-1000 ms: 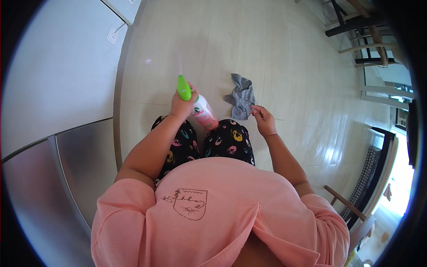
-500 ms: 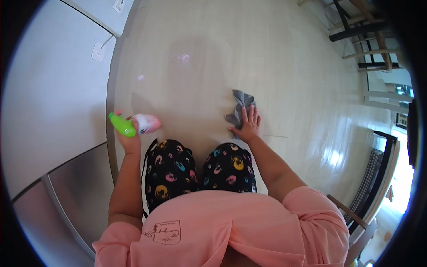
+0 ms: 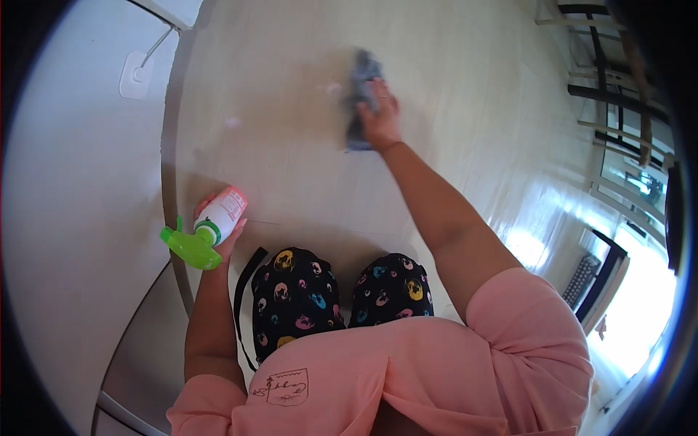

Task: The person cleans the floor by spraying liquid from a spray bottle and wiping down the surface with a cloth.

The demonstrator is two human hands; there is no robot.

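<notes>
On the left, my left hand [image 3: 231,245] is closed around a spray bottle [image 3: 219,214] with a bright green trigger head, a white body and a pink base. The bottle lies tilted in my palm, its green head pointing towards the wall side. Farther out on the floor, my right hand [image 3: 382,125] presses on a bunched grey cloth [image 3: 363,78]. Fingers and thumb bear on the cloth, which is smeared by motion. Whitish spots [image 3: 333,89] show on the pale floor [image 3: 291,160] just left of the cloth.
A white panel [image 3: 73,174] with a hook and cord [image 3: 136,74] borders the floor on the left. Dark wooden chair legs [image 3: 618,102] stand at the upper right. Bright light reflects on the floor near a rack [image 3: 582,280] at right. My knees [image 3: 392,287] are close below.
My right hand has slid the cloth forward and slightly left, to beside the whitish spots. My left hand has turned the bottle, its green head now nearer me.
</notes>
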